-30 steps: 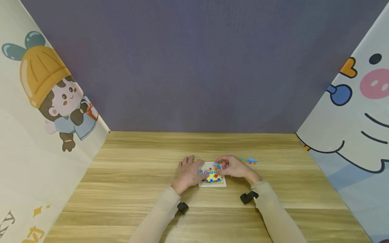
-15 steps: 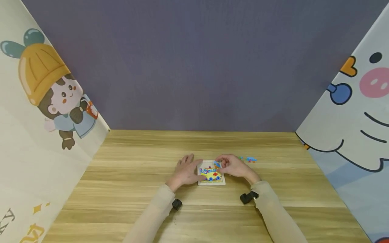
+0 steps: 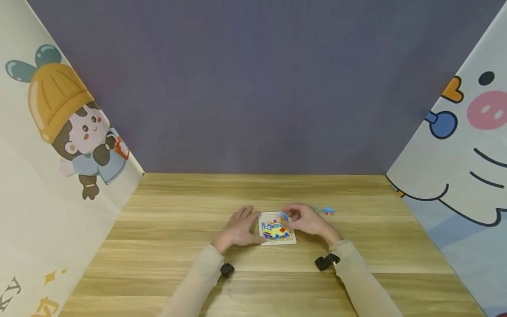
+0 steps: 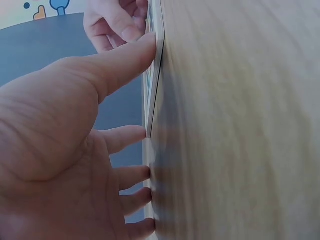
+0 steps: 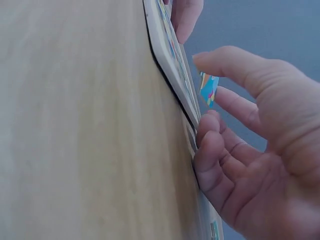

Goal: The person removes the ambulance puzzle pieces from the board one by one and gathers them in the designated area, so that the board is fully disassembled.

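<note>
A small square jigsaw puzzle board [image 3: 293, 240] with a pale rim lies flat on the table, showing a yellow ambulance picture. My left hand [image 3: 239, 231] is at its left side with straight fingers. In the left wrist view the thumb [image 4: 135, 55] presses the board's edge, while the other fingertips touch the tabletop and the index touches near a corner. My right hand [image 3: 310, 220] is over the board's upper right. Between thumb and index finger it pinches a blue and orange puzzle piece [image 5: 208, 91], tilted up. Its other fingers are curled, partly hiding the board's right edge.
Several loose blue and coloured puzzle pieces [image 3: 328, 211] lie on the wooden table [image 3: 178, 211] beyond the right hand. A grey panel [image 3: 253, 88] stands at the table's back edge. Cartoon-printed panels flank both sides.
My left thumb has slid off the picture to the board's lower left corner, and the left hand has shifted slightly left. The right hand keeps its pinch on the puzzle piece, almost in place.
</note>
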Tool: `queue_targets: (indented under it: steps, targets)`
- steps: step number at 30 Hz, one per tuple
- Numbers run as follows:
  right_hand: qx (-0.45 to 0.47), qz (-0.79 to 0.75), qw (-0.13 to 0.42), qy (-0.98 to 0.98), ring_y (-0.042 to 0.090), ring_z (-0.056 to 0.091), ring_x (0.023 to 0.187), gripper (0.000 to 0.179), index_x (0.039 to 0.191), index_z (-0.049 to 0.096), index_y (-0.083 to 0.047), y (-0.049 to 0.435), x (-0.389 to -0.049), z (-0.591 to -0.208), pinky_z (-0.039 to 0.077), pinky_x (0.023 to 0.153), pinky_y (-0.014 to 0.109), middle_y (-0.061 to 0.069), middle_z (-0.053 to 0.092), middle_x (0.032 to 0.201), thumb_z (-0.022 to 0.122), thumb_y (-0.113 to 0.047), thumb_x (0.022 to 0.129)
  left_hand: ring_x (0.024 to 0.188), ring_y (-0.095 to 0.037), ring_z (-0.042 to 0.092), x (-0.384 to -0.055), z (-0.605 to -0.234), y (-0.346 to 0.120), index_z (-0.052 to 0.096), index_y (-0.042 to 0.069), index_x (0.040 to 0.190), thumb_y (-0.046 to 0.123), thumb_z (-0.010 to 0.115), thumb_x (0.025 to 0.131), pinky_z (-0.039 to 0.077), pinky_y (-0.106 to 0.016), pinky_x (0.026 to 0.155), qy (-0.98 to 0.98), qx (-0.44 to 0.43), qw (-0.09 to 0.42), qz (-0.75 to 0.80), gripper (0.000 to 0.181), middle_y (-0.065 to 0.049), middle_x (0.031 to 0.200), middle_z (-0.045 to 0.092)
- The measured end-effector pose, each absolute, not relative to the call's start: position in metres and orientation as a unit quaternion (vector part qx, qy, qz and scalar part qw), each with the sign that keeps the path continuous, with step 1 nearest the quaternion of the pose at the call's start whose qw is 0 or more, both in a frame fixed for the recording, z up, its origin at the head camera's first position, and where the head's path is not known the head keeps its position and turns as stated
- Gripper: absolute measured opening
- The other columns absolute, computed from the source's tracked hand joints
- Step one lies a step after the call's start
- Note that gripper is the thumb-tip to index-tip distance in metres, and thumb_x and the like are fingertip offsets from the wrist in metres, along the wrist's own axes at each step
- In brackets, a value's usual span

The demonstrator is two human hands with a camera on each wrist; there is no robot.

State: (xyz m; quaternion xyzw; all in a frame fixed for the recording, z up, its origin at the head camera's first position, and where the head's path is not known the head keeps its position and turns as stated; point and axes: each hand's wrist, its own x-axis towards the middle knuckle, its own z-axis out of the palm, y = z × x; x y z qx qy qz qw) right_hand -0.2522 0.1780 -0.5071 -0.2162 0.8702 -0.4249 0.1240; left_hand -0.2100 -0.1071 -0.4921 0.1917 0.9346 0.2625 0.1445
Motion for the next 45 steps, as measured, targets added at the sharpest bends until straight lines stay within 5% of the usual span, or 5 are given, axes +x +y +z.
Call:
queue_targets:
  steps: [20,32,35,42,45]
  targets:
    - [-0.2,-0.433,0.132,0.869,0.013,0.051,0.063,0.045,0.13,0.074,-0.01,0.18,-0.252,-0.507,0.041,0.052,0.023,0.003,0.074,0.093,0.085,-0.031,0.092,0.165,-0.044,0.014,-0.209,-0.491,-0.109,0.043,0.013,0.163,0.05,0.083,0.088,0.011,-0.062,0.135,0.932,0.184,0.144,0.276,0.092,-0.021,0.177,0.02]
    - [-0.174,-0.436,0.127,0.874,0.008,0.04,0.052,0.05,0.136,0.071,-0.012,0.199,-0.245,-0.506,0.037,0.048,0.022,-0.004,0.057,0.062,0.085,-0.033,0.092,0.165,-0.045,0.014,-0.21,-0.492,-0.108,0.043,0.012,0.163,0.048,0.082,0.089,0.011,-0.063,0.134,0.933,0.189,0.142,0.27,0.091,-0.022,0.177,0.02]
    - [-0.166,-0.443,0.127,0.872,0.008,0.042,0.053,0.052,0.137,0.07,-0.012,0.208,-0.244,-0.503,0.039,0.048,0.022,0.001,0.061,0.066,0.085,-0.033,0.092,0.165,-0.044,0.014,-0.21,-0.492,-0.108,0.043,0.013,0.163,0.05,0.082,0.089,0.011,-0.062,0.134,0.934,0.189,0.143,0.268,0.091,-0.021,0.177,0.02]
    - [-0.146,-0.455,0.104,0.872,0.01,0.054,0.063,0.05,0.138,0.068,-0.01,0.236,-0.245,-0.497,0.049,0.053,0.025,0.016,0.069,0.125,0.083,-0.029,0.095,0.165,-0.044,0.015,-0.21,-0.49,-0.108,0.044,0.014,0.163,0.05,0.083,0.088,0.011,-0.062,0.134,0.934,0.186,0.143,0.27,0.092,-0.021,0.177,0.02]
    - [-0.133,-0.461,0.1,0.872,0.011,0.055,0.065,0.052,0.14,0.066,-0.008,0.25,-0.246,-0.496,0.05,0.053,0.026,0.019,0.067,0.132,0.083,-0.029,0.095,0.165,-0.044,0.015,-0.21,-0.49,-0.107,0.044,0.014,0.163,0.051,0.083,0.088,0.011,-0.062,0.135,0.934,0.187,0.142,0.268,0.092,-0.021,0.177,0.02]
